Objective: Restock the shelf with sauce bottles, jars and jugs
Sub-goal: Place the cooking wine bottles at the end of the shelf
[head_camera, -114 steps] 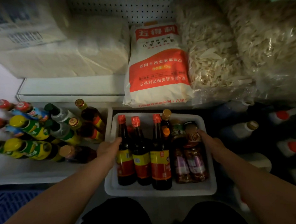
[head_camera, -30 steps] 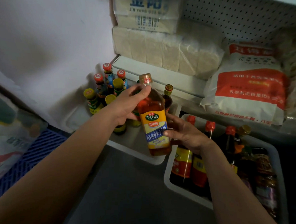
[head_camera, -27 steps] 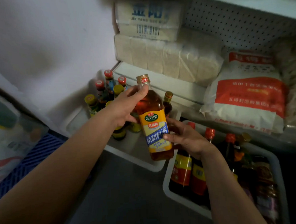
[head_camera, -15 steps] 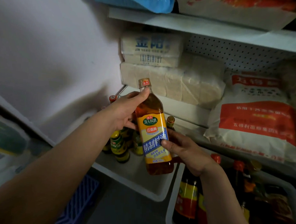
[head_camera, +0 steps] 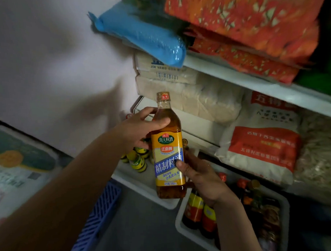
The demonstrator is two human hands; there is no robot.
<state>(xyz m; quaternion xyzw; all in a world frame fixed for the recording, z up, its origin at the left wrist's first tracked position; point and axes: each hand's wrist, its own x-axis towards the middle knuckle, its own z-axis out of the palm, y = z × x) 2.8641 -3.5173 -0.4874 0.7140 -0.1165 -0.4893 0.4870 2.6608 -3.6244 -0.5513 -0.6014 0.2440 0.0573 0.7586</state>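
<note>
I hold an amber cooking-wine bottle [head_camera: 168, 144] with a yellow and blue label upright in front of me. My left hand [head_camera: 140, 130] grips its shoulder just below the neck. My right hand [head_camera: 198, 175] wraps around the lower label from the right and behind. Below the bottle, a white tray [head_camera: 144, 184] on the bottom shelf carries several small bottles with yellow-green caps [head_camera: 136, 158]. To the right, a second white tray [head_camera: 194, 235] contains dark sauce bottles with red caps [head_camera: 195, 208] and jars.
A white shelf board [head_camera: 253, 81] runs above, stacked with orange packets [head_camera: 251, 28] and a blue bag [head_camera: 146, 34]. Beneath it sit pale noodle packs [head_camera: 188, 94] and a flour sack [head_camera: 261, 140]. A blue crate [head_camera: 100, 212] lies on the floor at left.
Both hands left the tray's sides and took up the amber bottle. Over the last second they raised it, and my view tilted up so the upper shelf shows.
</note>
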